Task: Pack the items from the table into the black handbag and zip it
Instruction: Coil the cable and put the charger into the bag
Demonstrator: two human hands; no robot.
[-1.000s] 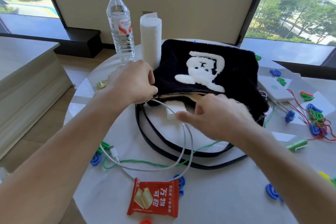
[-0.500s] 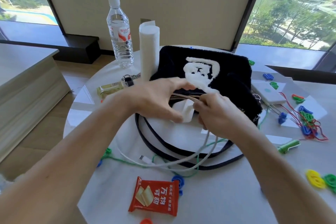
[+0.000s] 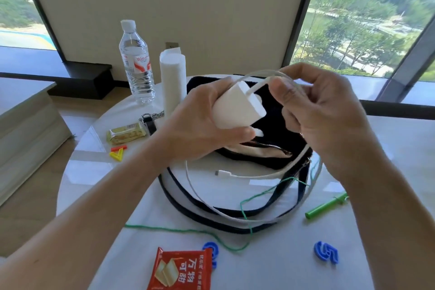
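Note:
My left hand (image 3: 200, 122) grips a white charger block (image 3: 237, 108), lifted above the black fluffy handbag (image 3: 270, 129). My right hand (image 3: 329, 110) pinches the charger's white cable (image 3: 204, 200) close to the block. The cable loops up over my fingers and trails down onto the table, its plug end (image 3: 221, 173) lying in front of the bag. The bag's zip (image 3: 270, 146) is open, showing a pale lining. Its black strap (image 3: 188, 207) curls on the round white table (image 3: 94, 172). Much of the bag is hidden behind my hands.
A water bottle (image 3: 137, 63) and a white paper roll (image 3: 171, 82) stand behind the bag. A gold snack bar (image 3: 126, 135), a key chain (image 3: 149, 120), a red biscuit packet (image 3: 181, 271), green string (image 3: 188, 231), a green tube (image 3: 324, 206) and coloured plastic pieces (image 3: 326, 252) lie around.
Both hands have risen from the bag's mouth, lifting the charger block and cable up above it. The view has tilted upward and moved closer.

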